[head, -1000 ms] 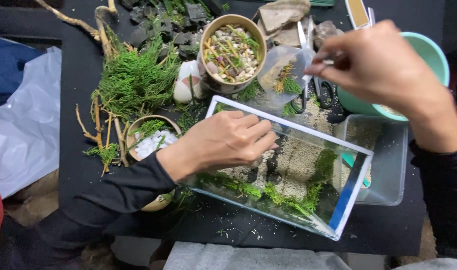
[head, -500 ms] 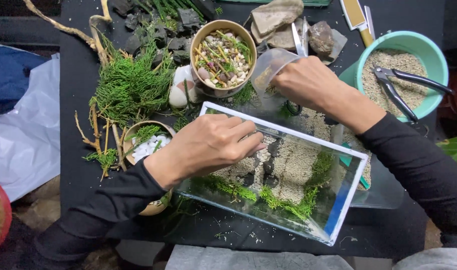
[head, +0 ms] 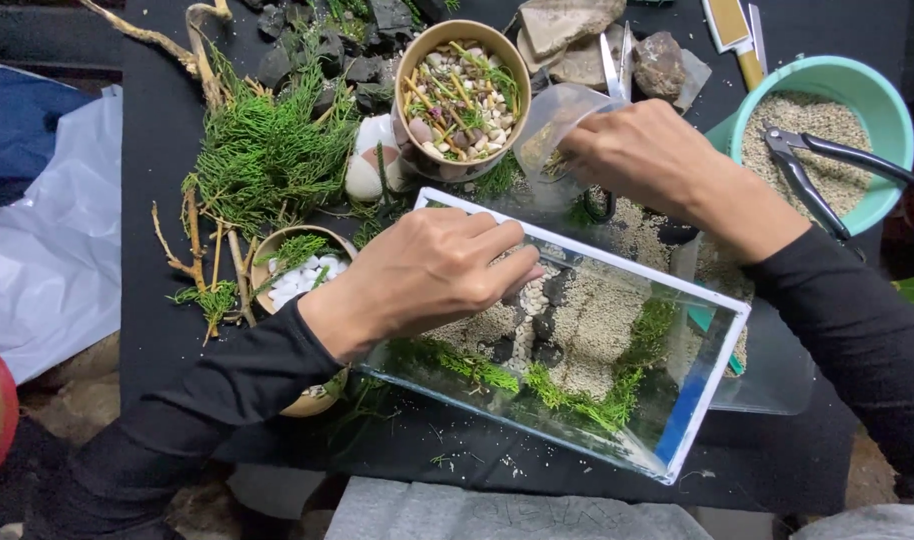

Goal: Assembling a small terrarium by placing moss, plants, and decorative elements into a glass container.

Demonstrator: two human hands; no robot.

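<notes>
Glass tank at mid-surface already holds sand, dark stones, a pebble path and moss along its near wall. Our left hand pinches pebbles inside; behind it, our right hand grips a clear cup.

Single head-worn view, steeply downward and close over the black table.

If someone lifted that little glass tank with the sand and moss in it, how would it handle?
The glass tank would probably feel heavy for its size, being part filled with sand and dark stones. Its clear walls look smooth, so likely slippery and fragile. Tilting it might shift the pale pebbles.
</notes>
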